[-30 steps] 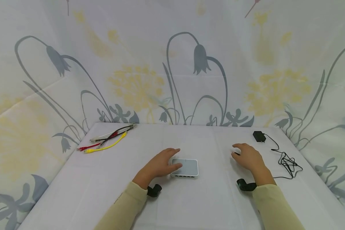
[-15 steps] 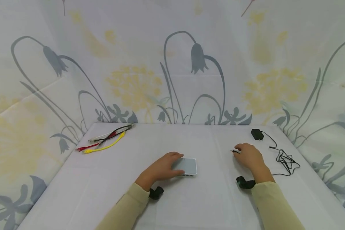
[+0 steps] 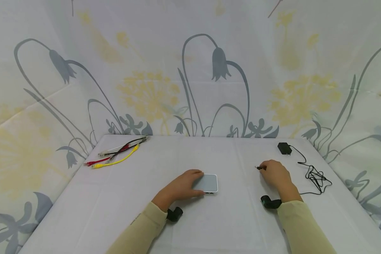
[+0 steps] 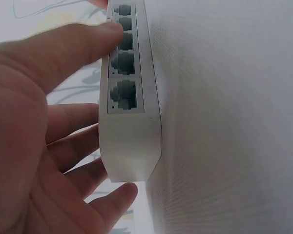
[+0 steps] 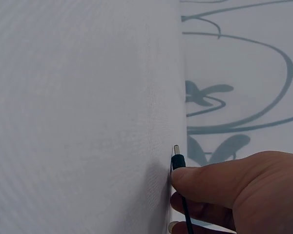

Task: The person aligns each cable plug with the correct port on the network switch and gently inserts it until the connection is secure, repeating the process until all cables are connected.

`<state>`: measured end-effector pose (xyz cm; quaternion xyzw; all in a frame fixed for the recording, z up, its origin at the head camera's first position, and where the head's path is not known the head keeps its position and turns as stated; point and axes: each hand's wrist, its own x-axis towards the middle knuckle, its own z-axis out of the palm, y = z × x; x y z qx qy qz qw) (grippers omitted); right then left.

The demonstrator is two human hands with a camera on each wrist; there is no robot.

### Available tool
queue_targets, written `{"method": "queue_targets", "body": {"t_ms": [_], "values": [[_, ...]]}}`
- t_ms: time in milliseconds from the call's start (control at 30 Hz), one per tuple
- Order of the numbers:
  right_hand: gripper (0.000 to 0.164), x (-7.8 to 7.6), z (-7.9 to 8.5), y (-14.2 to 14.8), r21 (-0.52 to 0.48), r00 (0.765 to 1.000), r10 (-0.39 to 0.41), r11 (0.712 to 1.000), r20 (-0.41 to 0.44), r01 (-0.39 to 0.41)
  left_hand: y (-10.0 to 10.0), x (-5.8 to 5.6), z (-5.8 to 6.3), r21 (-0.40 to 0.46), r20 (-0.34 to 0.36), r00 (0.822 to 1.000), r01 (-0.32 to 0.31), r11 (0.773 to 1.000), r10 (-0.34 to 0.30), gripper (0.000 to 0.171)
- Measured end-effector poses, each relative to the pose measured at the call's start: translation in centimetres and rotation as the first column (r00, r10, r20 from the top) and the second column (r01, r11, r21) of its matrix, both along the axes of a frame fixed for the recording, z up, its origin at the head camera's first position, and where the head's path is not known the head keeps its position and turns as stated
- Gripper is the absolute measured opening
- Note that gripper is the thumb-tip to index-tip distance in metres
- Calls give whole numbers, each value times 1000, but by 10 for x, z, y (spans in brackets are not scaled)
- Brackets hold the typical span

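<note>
Walled round by flower-printed drapes (image 3: 198,98); spread with white tablecloth (image 3: 114,211). At lower centre: grey-topped white box (image 3: 208,182), clasped in left hand (image 3: 181,185), thumb over its row of ports (image 4: 123,95). Farther right: black plug (image 5: 178,161), pinched in right hand (image 3: 276,174). Scattered at middle left: coloured cables (image 3: 118,162). At middle right: black adapter (image 3: 284,148), tangled cord (image 3: 318,178).

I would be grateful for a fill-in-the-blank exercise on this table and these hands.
The left hand grips the box, whose grey top has a ____ rim.
The right hand pinches a plug with a metal tip and a ____ body.
Of the cables at the left, the one closest to the viewer is ____.
Of the two hands, the adapter lies nearer the ____ one.

Missing words: white; black; yellow; right.
</note>
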<state>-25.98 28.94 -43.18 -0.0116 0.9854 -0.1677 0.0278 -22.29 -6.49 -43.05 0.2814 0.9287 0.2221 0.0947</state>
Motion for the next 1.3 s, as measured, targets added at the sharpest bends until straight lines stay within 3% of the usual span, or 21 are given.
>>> {"method": "queue_targets", "body": {"t_ms": [767,1300], "values": [[20,1,1,-25,-66,996,80,994,-46,-83,2,-1,-2,-24,39,999,-18,1000,19,72],[17,3,-3,-39,-168,985,159,971,-71,-169,2,-2,-3,-10,61,998,-18,1000,19,73]]}}
